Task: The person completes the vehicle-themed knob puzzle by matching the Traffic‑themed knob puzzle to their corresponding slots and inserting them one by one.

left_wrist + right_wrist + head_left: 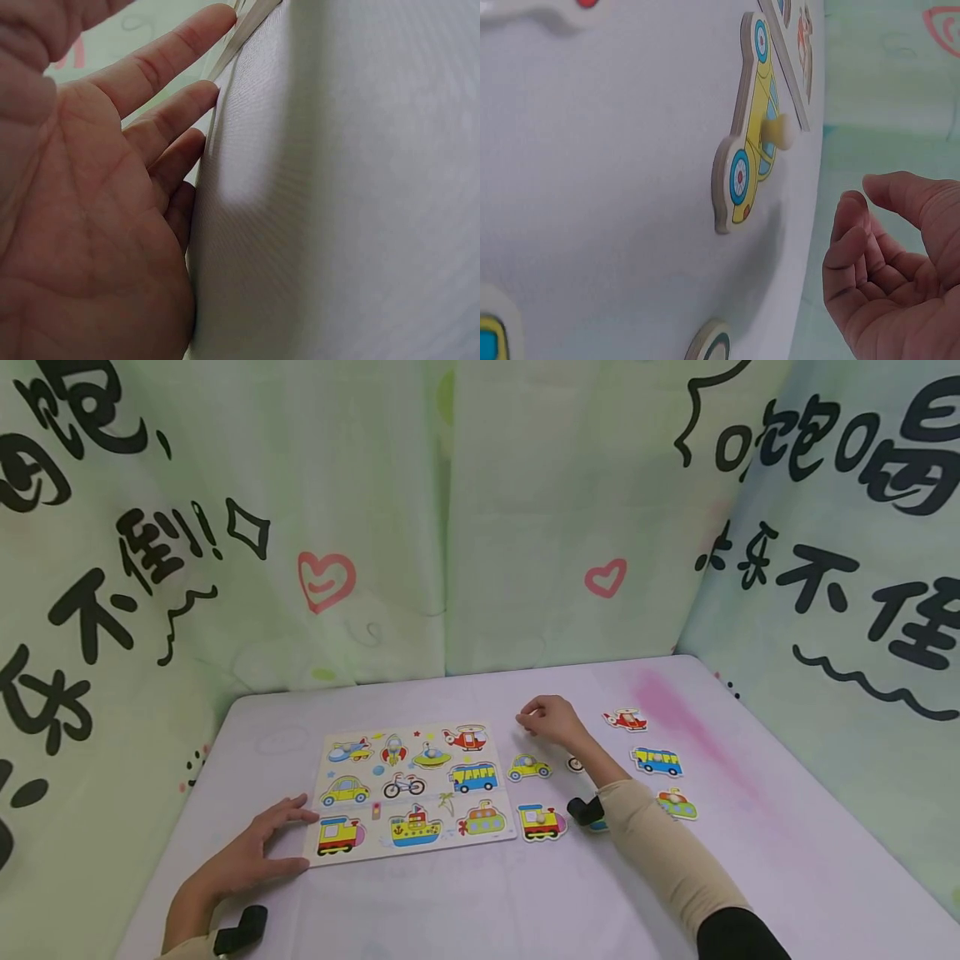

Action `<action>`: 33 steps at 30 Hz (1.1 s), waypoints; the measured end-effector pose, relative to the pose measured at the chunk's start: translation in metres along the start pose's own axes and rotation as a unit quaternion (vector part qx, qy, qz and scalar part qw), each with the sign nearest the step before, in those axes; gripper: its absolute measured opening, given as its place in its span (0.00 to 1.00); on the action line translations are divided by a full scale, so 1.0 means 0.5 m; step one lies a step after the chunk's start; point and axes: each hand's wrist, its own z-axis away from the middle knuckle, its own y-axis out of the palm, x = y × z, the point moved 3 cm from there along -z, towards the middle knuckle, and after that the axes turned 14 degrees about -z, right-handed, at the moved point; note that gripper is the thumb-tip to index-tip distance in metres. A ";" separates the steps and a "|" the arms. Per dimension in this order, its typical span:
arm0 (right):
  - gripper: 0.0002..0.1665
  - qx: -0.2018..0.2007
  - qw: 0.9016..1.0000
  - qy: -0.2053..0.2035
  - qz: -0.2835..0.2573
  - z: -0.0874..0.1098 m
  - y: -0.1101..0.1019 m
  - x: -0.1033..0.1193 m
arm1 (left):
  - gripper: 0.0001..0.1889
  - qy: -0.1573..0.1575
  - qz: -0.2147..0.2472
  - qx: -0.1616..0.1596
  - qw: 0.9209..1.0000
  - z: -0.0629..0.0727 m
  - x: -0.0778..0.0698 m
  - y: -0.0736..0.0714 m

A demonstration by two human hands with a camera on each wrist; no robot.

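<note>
A flat puzzle board (377,839) printed with colourful vehicles lies on the table. At its left edge rests my left hand (258,843), fingers extended and thumb spread near the lower corner; in the left wrist view its palm (97,217) faces the camera. My right hand (553,720) hovers past the board's upper right corner, fingers loosely bent, a gap between thumb and fingertips, nothing held. Nearest to it lies a yellow car piece (529,767), whose round knob (780,131) shows in the right wrist view. The right forearm partly covers a bicycle piece (575,765).
A train piece (542,823) lies beside the board. Farther right are a helicopter piece (626,720), a bus piece (657,762) and a submarine piece (677,804), partly behind the sleeve (667,852). Printed curtains (525,527) stand around the white table (420,910).
</note>
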 end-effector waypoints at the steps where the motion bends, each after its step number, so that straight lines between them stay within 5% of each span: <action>1: 0.16 -0.002 1.000 0.001 -0.001 -0.001 -0.005 -0.003 | 0.30 0.000 -0.001 -0.001 1.000 0.000 -0.001 -0.001; 17: 0.19 -0.016 1.000 0.013 0.004 0.008 -0.075 -0.039 | 0.31 -0.010 -0.005 0.009 1.000 0.001 -0.002 0.003; 33: 0.21 -0.038 0.998 0.037 0.020 0.027 -0.151 -0.076 | 0.30 0.014 -0.014 -0.003 1.000 -0.001 0.000 0.000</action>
